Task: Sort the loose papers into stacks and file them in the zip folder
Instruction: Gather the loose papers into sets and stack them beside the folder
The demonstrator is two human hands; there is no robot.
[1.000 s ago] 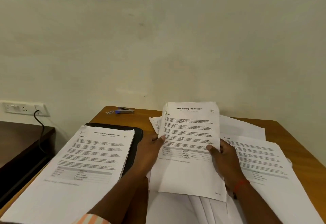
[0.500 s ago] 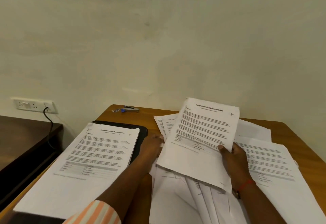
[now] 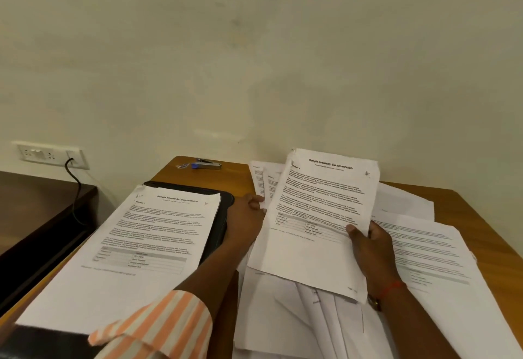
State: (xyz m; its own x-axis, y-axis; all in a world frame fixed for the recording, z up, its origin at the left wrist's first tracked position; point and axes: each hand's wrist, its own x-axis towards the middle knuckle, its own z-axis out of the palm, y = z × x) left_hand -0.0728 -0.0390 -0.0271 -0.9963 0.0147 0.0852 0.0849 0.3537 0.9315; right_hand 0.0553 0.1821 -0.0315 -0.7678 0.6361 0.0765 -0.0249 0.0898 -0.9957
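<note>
Office, desk (image 3: 467, 206), printed papers (image 3: 147, 234), stapler (image 3: 208, 164)

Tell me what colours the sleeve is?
Orange and white stripes on the sleeve, seen in the head view.

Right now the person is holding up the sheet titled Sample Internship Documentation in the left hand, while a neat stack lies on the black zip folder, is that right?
Not quite: the head view shows the right hand gripping the raised sheet at its right edge. The left hand sits beside the sheet's left edge, by the loose papers. The rest holds: a neat stack lies on the black zip folder.
</note>
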